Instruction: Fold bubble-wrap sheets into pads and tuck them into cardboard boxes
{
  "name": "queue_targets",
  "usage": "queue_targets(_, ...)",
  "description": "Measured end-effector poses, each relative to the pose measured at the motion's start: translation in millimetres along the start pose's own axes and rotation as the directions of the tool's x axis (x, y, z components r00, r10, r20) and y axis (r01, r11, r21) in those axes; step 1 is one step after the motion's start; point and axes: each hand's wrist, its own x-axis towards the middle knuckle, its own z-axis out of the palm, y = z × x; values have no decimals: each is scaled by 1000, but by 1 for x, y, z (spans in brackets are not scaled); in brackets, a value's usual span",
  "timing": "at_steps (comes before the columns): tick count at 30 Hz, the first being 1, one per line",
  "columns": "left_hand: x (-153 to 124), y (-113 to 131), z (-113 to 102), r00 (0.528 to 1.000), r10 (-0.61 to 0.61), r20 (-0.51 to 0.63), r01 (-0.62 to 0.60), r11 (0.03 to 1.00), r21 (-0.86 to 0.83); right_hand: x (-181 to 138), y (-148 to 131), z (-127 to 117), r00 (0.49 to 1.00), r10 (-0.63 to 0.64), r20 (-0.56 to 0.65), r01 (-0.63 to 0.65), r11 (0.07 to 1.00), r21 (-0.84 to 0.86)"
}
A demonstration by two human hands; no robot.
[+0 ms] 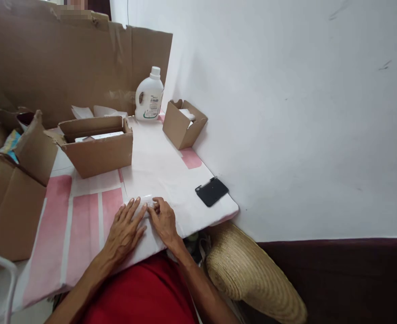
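A small piece of clear plastic (146,200), perhaps a film or bag, lies on the cloth-covered table near its front edge. My left hand (126,229) rests flat with its fingers stretched out, the fingertips at the plastic's left side. At the plastic's right side, my right hand (164,221) has curled fingers, with thumb and forefinger pinched at its edge. Exactly how much plastic sits between those fingers is hard to see. Both hands are close together, the left fingers nearly touching the right thumb.
A black phone-like object (212,192) lies right of my hands. Beyond stand an open cardboard box (100,155) with white packs, a smaller box (178,126) by the wall and a white jug (150,100). Larger cartons (12,207) stand left. A straw hat (252,270) hangs below the table edge.
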Motion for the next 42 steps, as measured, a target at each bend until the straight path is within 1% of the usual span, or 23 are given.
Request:
queue_targets(2,-6,2,12,1000,4,28,-6,997,72,-2,-2,-4,994,-101,-29,99,994,-49)
queue_targets(3,-8,2,17,1000,-2,30,-1,996,90,-4,-3,-6,985,-174,-12,173,982,-78)
queue_targets(6,-9,-3,23,1000,6,13,-7,996,90,-9,2,-13,918,-364,156,383,917,-112)
queue_targets(8,-6,-10,20,1000,17,12,-17,999,50,-10,7,-16,883,-407,232,440,891,-112)
queue_targets(12,1,-26,10,998,53,-18,-54,998,-32,-3,16,-16,847,-460,266,512,841,-176)
queue_targets(15,11,-37,-1,991,106,-76,-109,993,-35,14,10,-15,766,-566,304,639,719,-274)
queue_targets(18,33,-46,-25,982,123,-141,-128,991,-26,43,-13,-22,687,-659,305,726,603,-331)
queue_targets(20,58,-51,-52,974,109,-197,-114,993,-10,72,-38,-32,667,-710,228,739,588,-328)
queue_targets(22,87,-56,-86,952,85,-293,-82,996,22,107,-69,-42,643,-757,112,744,584,-325)
queue_targets(24,113,-63,-121,895,41,-444,-19,998,54,146,-102,-48,617,-787,2,741,580,-337)
queue_targets(26,131,-71,-147,794,-18,-608,58,997,46,185,-132,-46,610,-790,-59,726,587,-359)
queue_targets(27,135,-76,-156,736,-49,-676,93,995,29,203,-145,-42,615,-787,-56,719,588,-371)
queue_targets(28,136,-81,-161,680,-78,-729,125,992,11,221,-155,-36,623,-782,-25,717,584,-382)
queue_targets(29,134,-87,-163,638,-100,-764,151,988,-3,236,-164,-29,632,-774,39,724,572,-386)
queue_targets(30,129,-92,-163,611,-116,-783,173,985,-11,251,-171,-20,640,-756,137,740,559,-374)
queue_targets(31,123,-98,-160,600,-135,-788,194,981,-20,263,-176,-11,639,-727,251,761,550,-344)
queue_targets(33,111,-108,-151,607,-174,-776,227,973,-40,283,-182,6,607,-653,453,791,555,-260)
queue_targets(34,106,-111,-147,614,-194,-765,242,969,-52,290,-183,14,583,-622,523,796,565,-217)
queue_targets(37,98,-118,-136,626,-257,-736,276,956,-99,308,-180,25,508,-580,637,804,585,-107)
queue_targets(38,98,-120,-134,625,-273,-731,280,953,-117,312,-179,26,476,-561,677,788,613,-45)
queue_targets(40,100,-122,-132,616,-298,-729,276,949,-154,319,-177,24,422,-513,747,685,720,108)
queue_targets(41,102,-124,-131,610,-306,-731,273,947,-169,322,-177,22,427,-500,753,599,781,179)
queue_targets(42,103,-125,-131,607,-316,-729,272,945,-182,324,-176,22,465,-500,731,510,826,240)
